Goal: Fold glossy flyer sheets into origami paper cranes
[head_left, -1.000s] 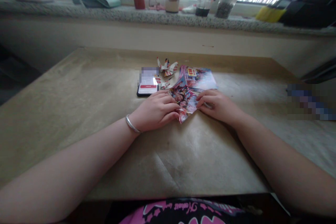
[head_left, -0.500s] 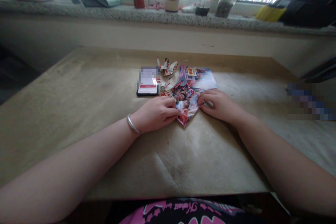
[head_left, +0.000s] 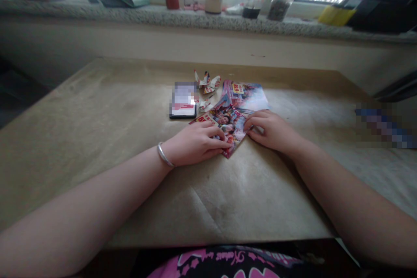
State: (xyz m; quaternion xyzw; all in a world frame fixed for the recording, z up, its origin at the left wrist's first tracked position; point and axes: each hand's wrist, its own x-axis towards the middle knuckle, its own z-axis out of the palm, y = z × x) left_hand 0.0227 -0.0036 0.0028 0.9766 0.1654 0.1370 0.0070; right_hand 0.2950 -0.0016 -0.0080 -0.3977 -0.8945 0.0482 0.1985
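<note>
In the head view, we have one printed sheet (head_left: 235,127) on the tabletop (head_left: 146,208), between our two hands and touching both, so neither is nearer. One corner points toward us; fingers hide too much to tell its long axis. Our left hand (head_left: 197,141) lies over its left side, fingers loosely extended; our right hand (head_left: 272,131) curls at the right edge, its pinch unclear. We count one phone (head_left: 183,116), two folded paper pieces (head_left: 208,84), and printed leaflets (head_left: 250,96) beyond, number uncertain.
</note>
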